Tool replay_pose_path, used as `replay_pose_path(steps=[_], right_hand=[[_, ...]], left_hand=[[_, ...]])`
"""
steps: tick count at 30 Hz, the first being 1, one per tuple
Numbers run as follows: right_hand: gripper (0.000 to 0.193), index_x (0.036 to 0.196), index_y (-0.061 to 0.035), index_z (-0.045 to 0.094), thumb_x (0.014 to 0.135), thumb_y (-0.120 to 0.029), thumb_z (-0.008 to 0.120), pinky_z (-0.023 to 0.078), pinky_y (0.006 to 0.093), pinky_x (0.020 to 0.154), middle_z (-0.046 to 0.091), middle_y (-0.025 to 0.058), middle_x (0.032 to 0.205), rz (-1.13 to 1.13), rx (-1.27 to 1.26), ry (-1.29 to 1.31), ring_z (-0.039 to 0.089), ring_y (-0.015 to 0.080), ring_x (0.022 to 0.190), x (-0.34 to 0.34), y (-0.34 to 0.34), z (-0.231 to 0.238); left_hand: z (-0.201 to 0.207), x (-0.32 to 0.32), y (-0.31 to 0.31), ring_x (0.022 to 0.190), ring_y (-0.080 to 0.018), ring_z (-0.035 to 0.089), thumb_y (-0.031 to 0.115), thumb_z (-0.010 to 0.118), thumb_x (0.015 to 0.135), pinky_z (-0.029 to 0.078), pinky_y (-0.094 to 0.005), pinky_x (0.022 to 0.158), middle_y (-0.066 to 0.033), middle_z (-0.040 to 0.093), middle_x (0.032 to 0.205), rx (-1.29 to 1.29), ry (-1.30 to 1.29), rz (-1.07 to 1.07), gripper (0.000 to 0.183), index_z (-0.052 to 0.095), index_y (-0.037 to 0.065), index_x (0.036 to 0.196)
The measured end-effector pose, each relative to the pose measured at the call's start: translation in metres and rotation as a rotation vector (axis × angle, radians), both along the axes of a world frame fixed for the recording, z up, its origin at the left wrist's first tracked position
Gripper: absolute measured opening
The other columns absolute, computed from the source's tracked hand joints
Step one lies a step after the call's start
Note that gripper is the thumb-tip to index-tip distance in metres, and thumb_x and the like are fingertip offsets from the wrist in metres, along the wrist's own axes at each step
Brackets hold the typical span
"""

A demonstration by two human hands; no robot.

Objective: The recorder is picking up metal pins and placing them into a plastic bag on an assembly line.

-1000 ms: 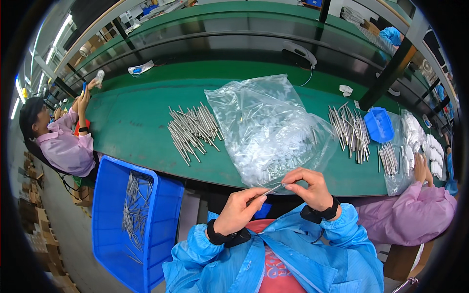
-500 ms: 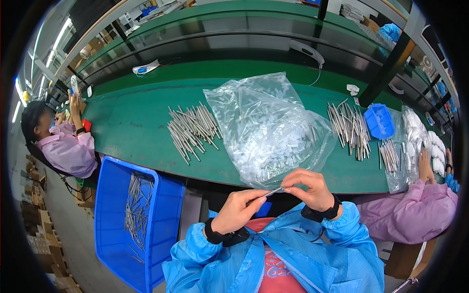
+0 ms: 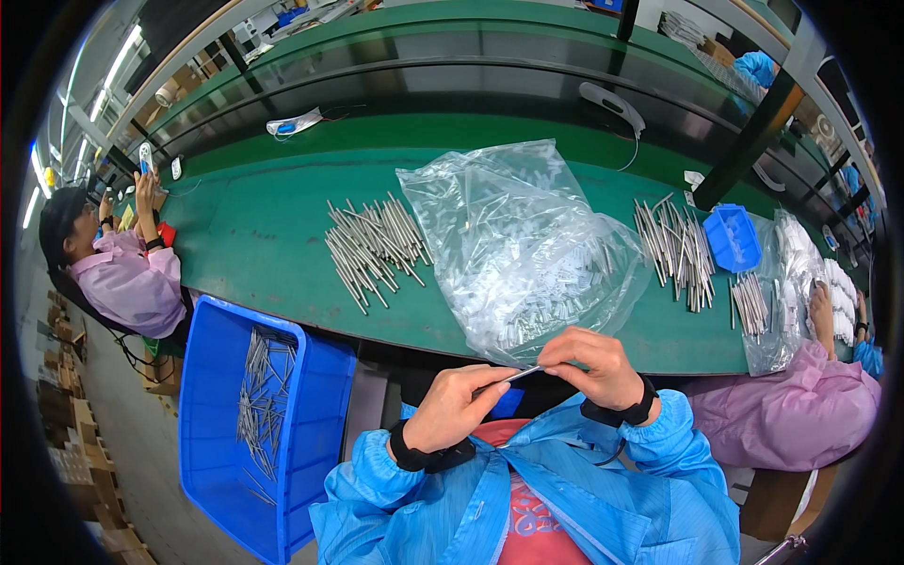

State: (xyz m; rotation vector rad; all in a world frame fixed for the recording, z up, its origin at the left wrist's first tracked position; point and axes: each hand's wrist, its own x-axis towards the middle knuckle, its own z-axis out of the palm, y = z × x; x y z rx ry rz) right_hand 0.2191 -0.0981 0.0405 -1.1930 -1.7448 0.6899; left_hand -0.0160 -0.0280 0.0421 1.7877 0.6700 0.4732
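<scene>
Slender metal rod [image 3: 524, 374] was held slantwise in front of the person's chest, at the near edge of the green table [image 3: 254, 254], its right end slightly higher in the view than its left. The left hand [image 3: 450, 403] pinched the rod between thumb and fingers, covering its left end. The right hand [image 3: 593, 365] had thumb and fingertips brought together at the rod's other end; whether a small piece lay between them could not be told.

Just beyond the hands lay a clear plastic bag [image 3: 480, 202], holding many small whitish pieces [image 3: 541, 301]. To its left, a loose pile of rods [image 3: 377, 247] rested on the table; to its right lay a second pile [image 3: 675, 250], beside a small blue bin [image 3: 718, 240]. Nearer the table edge on that side was a smaller group of rods [image 3: 750, 303].

At lower left, a large blue tub [image 3: 320, 414] stood beside the table, with further rods [image 3: 264, 391] scattered inside. Two co-workers in pink flanked the scene: one at left [image 3: 132, 282], with a hand raised, and one at right [image 3: 791, 414], reaching toward white items [image 3: 796, 259] on the table.
</scene>
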Motion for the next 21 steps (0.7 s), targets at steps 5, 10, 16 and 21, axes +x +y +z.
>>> replay_pose_path(steps=[5, 10, 16, 21], right_hand=[[0.015, 0.094, 0.0000, 0.068, 0.080, 0.002, 0.071, 0.053, 0.0354, 0.072, 0.068, 0.0118, 0.091, 0.017, 0.020, -0.024, 0.066, 0.0279, 0.084, -0.001, 0.001, 0.001], [0.015, 0.095, 0.0001, 0.068, 0.080, 0.003, 0.071, 0.053, 0.0347, 0.072, 0.068, 0.0126, 0.093, 0.074, 0.046, -0.005, 0.067, 0.0281, 0.084, 0.000, 0.002, 0.000], [0.014, 0.095, 0.0006, 0.069, 0.081, 0.004, 0.070, 0.054, 0.0328, 0.073, 0.070, 0.0127, 0.095, 0.062, 0.007, 0.102, 0.068, 0.0266, 0.086, 0.000, -0.001, -0.007], [0.014, 0.095, 0.0004, 0.069, 0.082, 0.003, 0.070, 0.053, 0.0328, 0.073, 0.070, 0.0120, 0.095, 0.039, -0.048, 0.111, 0.068, 0.0256, 0.086, -0.001, -0.003, -0.009]], left_hand=[[0.003, -0.003, 0.003, 0.063, -0.0088, 0.052, 0.011, 0.059, 0.096, 0.044, -0.0272, 0.058, -0.0048, 0.061, 0.075, -0.071, 0.050, -0.048, 0.026, 0.067, 0.000, 0.119], [-0.001, -0.008, 0.006, 0.062, -0.0069, 0.046, 0.013, 0.056, 0.099, 0.040, -0.0256, 0.055, -0.0001, 0.054, 0.071, -0.290, 0.087, -0.115, 0.028, 0.065, -0.001, 0.122], [-0.011, -0.010, 0.012, 0.064, -0.0053, 0.044, 0.013, 0.053, 0.102, 0.038, -0.0238, 0.057, 0.0019, 0.052, 0.070, -0.554, 0.053, -0.195, 0.028, 0.063, -0.002, 0.122], [-0.002, -0.007, 0.007, 0.065, -0.0051, 0.045, 0.012, 0.055, 0.100, 0.039, -0.0239, 0.056, 0.0015, 0.053, 0.071, -0.421, 0.093, -0.132, 0.026, 0.065, -0.001, 0.120]])
